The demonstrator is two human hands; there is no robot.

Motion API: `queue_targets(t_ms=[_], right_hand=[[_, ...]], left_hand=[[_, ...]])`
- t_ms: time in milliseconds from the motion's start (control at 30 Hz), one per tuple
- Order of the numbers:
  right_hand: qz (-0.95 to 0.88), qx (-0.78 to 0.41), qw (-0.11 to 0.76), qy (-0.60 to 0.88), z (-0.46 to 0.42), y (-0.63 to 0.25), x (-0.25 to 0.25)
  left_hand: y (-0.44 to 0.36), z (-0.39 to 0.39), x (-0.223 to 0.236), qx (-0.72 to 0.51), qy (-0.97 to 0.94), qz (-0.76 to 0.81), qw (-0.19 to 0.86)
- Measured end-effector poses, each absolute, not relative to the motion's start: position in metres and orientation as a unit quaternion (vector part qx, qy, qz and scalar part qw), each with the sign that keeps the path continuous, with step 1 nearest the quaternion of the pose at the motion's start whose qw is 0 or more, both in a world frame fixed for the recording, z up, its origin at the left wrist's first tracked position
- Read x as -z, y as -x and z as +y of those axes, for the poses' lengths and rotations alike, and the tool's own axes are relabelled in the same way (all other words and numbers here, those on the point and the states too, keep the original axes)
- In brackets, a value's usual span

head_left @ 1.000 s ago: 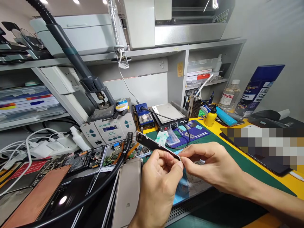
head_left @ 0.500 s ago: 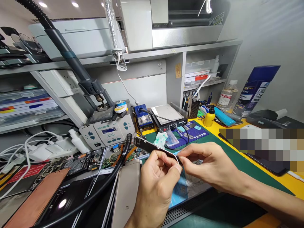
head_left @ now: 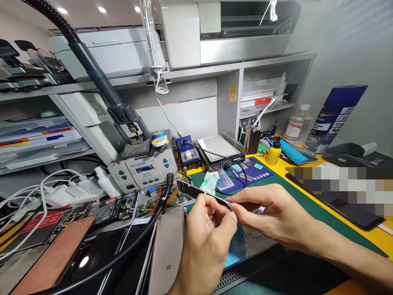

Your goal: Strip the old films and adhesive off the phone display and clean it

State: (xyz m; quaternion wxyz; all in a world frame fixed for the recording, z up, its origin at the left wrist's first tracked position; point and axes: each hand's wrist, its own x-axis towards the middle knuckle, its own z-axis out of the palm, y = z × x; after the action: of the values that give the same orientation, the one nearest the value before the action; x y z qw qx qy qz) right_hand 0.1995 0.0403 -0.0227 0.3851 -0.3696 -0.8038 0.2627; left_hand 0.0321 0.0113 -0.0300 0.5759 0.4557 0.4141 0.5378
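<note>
My left hand point(head_left: 204, 241) is closed on the near end of a thin black phone point(head_left: 196, 191), held edge-on above the green mat point(head_left: 285, 192). My right hand point(head_left: 270, 217) pinches the same near end from the right, thumb and forefinger pressed together at its edge. The phone's far end points up-left toward the grey soldering station point(head_left: 144, 170). What the right fingertips grip at the edge is too small to make out.
A gold phone back point(head_left: 166, 250), opened phones point(head_left: 123, 205) and a copper plate point(head_left: 55, 258) lie at left. A black hose point(head_left: 129, 241) crosses them. A heating plate point(head_left: 219, 151), yellow bottle point(head_left: 273, 151), clear bottle point(head_left: 296, 123) and blue box point(head_left: 334, 112) stand behind.
Both hands stay on the phone's near end with small finger shifts. The view drifts slightly; nothing is let go.
</note>
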Motion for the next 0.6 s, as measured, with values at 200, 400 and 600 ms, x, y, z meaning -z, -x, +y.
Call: queue_targets(t_ms=[200,400,600], right_hand=[[-0.792,-0.249,0.411,0.376,0.0371,-0.1997,0.0262],[-0.780,-0.258,0.419,0.386,0.0399,-0.1996,0.0273],[-0.767,-0.287,0.417,0.395,0.0398,-0.1997,0.0274]], left_hand=[[-0.0301,0.0113,0.0255,-0.515,-0.463,0.405,0.597],[-0.0289,0.0114,0.0217,-0.512,-0.459,0.402,0.605],[-0.0266,0.0103,0.0230,-0.508,-0.448,0.400,0.617]])
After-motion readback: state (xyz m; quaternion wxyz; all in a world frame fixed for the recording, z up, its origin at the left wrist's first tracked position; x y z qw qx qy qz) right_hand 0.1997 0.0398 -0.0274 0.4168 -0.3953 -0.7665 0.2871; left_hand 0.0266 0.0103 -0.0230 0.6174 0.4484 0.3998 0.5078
